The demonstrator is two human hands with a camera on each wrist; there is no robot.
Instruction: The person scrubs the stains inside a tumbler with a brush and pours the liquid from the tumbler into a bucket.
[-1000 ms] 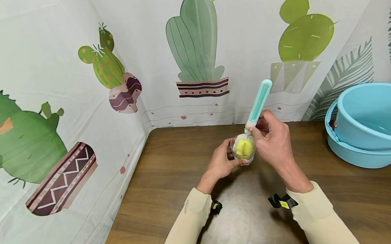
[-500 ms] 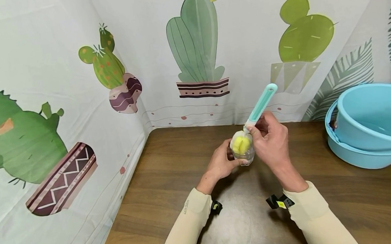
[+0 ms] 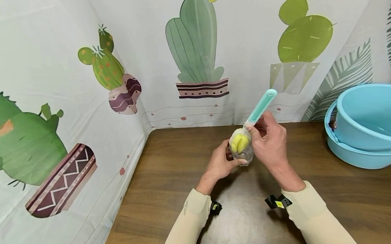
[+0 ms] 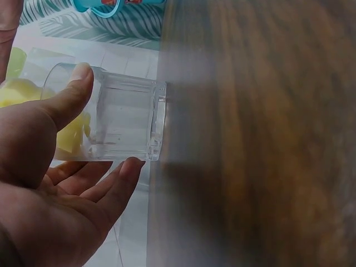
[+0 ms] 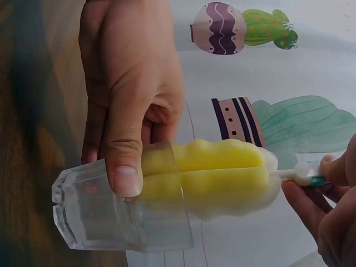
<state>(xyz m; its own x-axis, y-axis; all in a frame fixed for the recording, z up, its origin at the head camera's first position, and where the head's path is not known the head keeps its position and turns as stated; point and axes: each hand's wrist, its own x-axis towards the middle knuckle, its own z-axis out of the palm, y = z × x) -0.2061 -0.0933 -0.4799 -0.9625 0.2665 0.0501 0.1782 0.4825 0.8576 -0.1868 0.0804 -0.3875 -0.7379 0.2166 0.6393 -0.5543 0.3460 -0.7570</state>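
Observation:
My left hand (image 3: 221,160) grips a clear cup (image 4: 125,117) round its side, thumb across the near wall. The cup stands upright, its base right at the tabletop in the left wrist view. My right hand (image 3: 271,147) pinches a sponge cup brush by the white neck (image 5: 303,173) below its teal handle (image 3: 261,106). The handle slants up to the right. The brush's yellow and white sponge head (image 5: 225,175) is partly inside the cup, with its upper part sticking out past the rim.
A light blue bucket (image 3: 370,118) stands at the right of the brown wooden table (image 3: 160,198). White cloth (image 3: 150,35) printed with cacti hangs behind the table and along its left side.
The sponge head has come up further out of the cup. The brush handle leans more to the right, and my right hand has shifted slightly left. My left hand stays put.

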